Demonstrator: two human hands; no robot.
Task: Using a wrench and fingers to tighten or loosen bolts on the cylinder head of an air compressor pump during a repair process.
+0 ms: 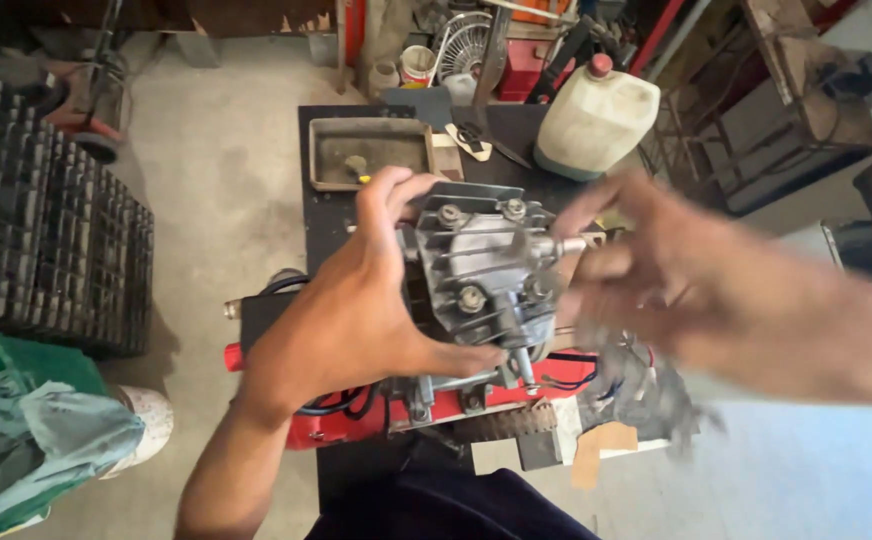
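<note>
The left hand [356,300] clasps the finned metal cylinder head [481,265] steady above the red machine [356,420] on the dark workbench [321,215], while the blurred right hand [656,270], fingers spread and empty, reaches toward its bolts.

Left hand [356,300]: forearm rises from lower left, wrist bent, fingers curled over the top, thumb stretched out low to the right, a clamping grasp. Right hand [646,270]: enters from the right, motion-blurred, fingers spread loosely, pointing left.
</note>
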